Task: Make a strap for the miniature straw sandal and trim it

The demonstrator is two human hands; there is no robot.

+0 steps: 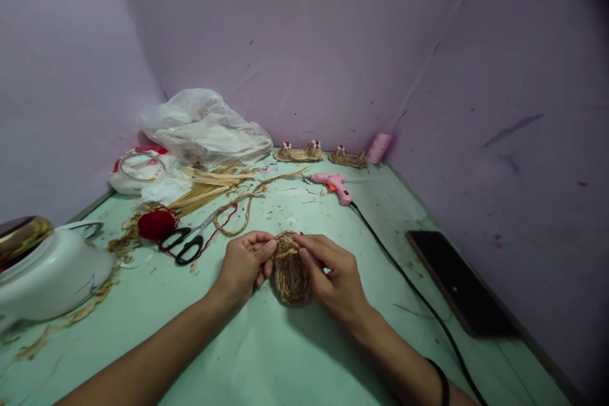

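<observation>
A small woven straw slipper (291, 280) stands between my hands over the pale green table, its sole facing me and a braided band across its upper part. My left hand (246, 261) pinches the slipper's upper left edge between thumb and fingers. On the other side, my right hand (335, 273) grips the upper right edge, thumb and forefinger together at the band. A tiny bit of red shows by the right fingertips. Beyond the hands lies a loose braided straw cord (247, 212).
Left of my hands lie scissors (190, 244), a red yarn ball (157, 224) and straw strips (209, 190). A pink glue gun (333, 184) trails a black cable rightward. A phone (461, 282) rests at right. Finished slippers (299, 154), pink thread (379, 148) and a plastic bag (204, 127) line the back.
</observation>
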